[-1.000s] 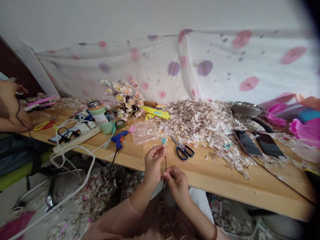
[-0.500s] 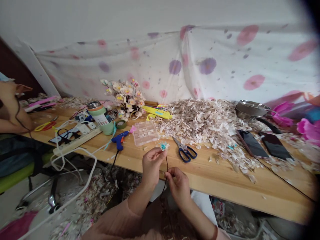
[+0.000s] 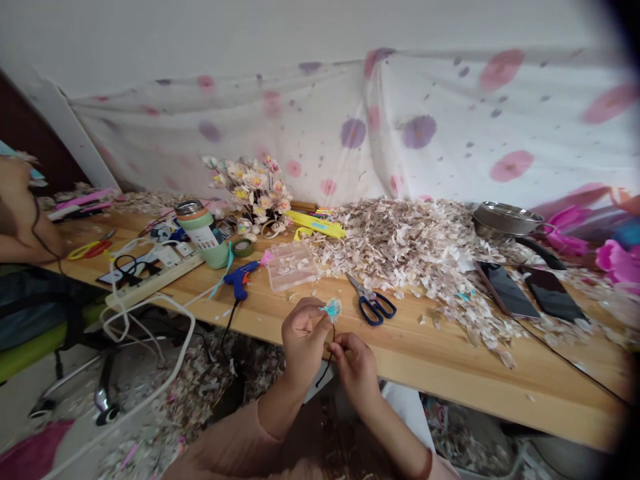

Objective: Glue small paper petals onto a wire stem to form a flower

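My left hand (image 3: 304, 337) pinches a small artificial flower (image 3: 332, 309) just under its head, which shows turquoise strands and a pale petal. The dark thin stem (image 3: 325, 370) hangs down from it, bending at its lower end. Lower on that stem, my right hand (image 3: 354, 365) is closed with thumb and fingertips around it. Just beyond the hands lie blue-handled scissors (image 3: 373, 305), blades pointing away. Left of the scissors is a clear pink compartment box (image 3: 293, 270) holding a few pale petals.
A large heap of pale petals (image 3: 410, 233) covers the back of the wooden table (image 3: 450, 380). To the left are a blue glue gun (image 3: 241, 279), a green bottle (image 3: 204, 237), a power strip (image 3: 160, 270) and finished flowers (image 3: 257, 187). Phones (image 3: 507, 290) and a metal pan (image 3: 507, 217) stand right. Another person's arm (image 3: 25, 213) rests far left.
The flower head has tipped slightly down and right, showing its turquoise strands and petal more openly. The stem's lower end has swung left. Both hands stay nearly in place.
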`<state>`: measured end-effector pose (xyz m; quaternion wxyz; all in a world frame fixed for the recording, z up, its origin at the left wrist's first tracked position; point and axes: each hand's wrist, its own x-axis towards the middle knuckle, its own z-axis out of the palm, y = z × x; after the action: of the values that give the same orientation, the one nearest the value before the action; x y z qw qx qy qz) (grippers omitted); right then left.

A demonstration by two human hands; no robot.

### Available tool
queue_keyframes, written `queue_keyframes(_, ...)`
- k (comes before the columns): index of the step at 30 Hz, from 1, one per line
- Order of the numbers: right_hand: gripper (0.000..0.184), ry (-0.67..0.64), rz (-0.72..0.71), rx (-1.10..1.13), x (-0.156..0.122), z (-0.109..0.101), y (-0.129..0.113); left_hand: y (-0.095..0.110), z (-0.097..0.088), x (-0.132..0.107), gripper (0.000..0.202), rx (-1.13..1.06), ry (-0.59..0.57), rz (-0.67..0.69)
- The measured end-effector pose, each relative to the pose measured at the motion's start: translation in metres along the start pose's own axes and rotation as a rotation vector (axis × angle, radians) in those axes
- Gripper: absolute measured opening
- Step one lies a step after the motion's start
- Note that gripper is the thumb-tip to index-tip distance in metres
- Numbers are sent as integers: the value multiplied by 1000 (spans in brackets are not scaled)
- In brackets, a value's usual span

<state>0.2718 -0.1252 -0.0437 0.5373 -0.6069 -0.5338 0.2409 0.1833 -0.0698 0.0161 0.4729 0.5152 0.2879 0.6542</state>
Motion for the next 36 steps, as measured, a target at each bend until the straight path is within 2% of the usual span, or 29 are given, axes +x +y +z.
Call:
queue_keyframes(5, 19, -32, -24, 19, -4, 1, -3, 0, 2, 0, 6, 31, -24, 14)
queue_keyframes(8, 20, -65, -36, 61, -7, 4, -3, -1, 2, 0, 10, 34, -70, 21)
queue_keyframes(13, 22, -68, -65, 137, -11, 3, -12, -4, -1, -2, 7, 16, -151, -55)
queue_keyframes(18, 24, -52, -40, 175, -8, 1, -19, -10, -4, -5, 14, 16, -100, -211)
queue_keyframes(23, 24, 1, 5, 225, -5, 2, -17, -14, -7, -6, 20, -26, -91, -293)
queue_keyframes(29, 24, 70, 96, 265, -1, -2, -12, -17, -14, 1, 19, -52, 92, -227)
queue_keyframes(36, 22, 95, 92, 251, 4, -3, -14, -21, -30, 6, 17, -28, 85, -195)
